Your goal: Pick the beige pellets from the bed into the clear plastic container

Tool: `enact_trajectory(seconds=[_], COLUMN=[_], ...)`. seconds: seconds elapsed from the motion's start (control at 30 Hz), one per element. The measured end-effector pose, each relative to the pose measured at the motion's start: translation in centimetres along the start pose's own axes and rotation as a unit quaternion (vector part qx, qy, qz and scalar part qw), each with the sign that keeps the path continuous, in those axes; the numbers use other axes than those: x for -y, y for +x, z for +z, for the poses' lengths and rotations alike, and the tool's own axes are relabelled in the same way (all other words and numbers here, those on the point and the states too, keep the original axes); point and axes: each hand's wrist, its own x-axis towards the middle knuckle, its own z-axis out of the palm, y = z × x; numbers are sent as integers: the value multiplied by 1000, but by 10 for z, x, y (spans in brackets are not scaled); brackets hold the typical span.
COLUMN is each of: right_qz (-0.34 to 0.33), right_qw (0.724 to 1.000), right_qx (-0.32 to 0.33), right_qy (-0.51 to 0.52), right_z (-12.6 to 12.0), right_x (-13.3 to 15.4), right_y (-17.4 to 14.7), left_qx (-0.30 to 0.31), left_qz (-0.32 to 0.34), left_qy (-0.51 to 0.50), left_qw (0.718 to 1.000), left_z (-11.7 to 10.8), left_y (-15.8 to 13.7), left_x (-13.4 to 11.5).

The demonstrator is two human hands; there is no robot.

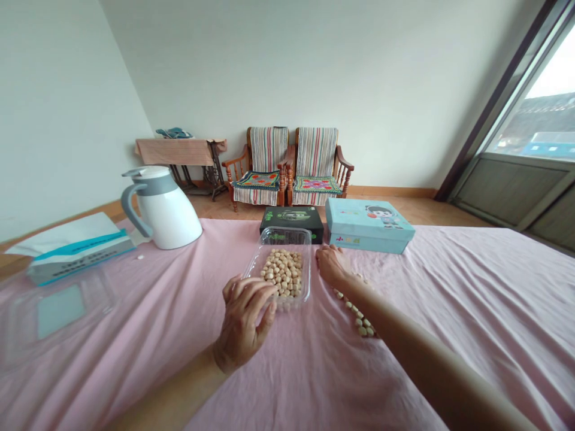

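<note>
A clear plastic tray stands on the pink cloth, holding a heap of small rounded beige pieces. My left hand rests at its near left corner, fingers bent over the rim and thumb apart, with nothing visible in the grasp. To the right of the tray, my right hand is low over the cloth with its fingers curled together. Whatever those fingers hold, if anything, is hidden. Beside and partly under the right forearm, more beige pieces lie in a curved line on the cloth.
Behind the tray stand a black box and a light-blue box. On the left are a white and grey jug, a tissue pack and a clear plastic lid. Beyond the pink cloth are two wooden chairs.
</note>
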Motion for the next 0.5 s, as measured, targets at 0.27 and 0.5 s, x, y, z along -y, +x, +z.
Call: enact_trajectory(seconds=[0.27, 0.5], right_qz=[-8, -58], right_qw=[947, 923], right_qx=[-215, -198], right_qy=[237, 324], right_z=[-37, -57], right_x=[7, 15], right_y=[5, 11], left_qx=[1, 6], left_qz=[-4, -5], left_qy=[7, 17], left_qw=[1000, 1000], left_z=[0, 1], left_y=[-1, -2], left_x=[0, 0])
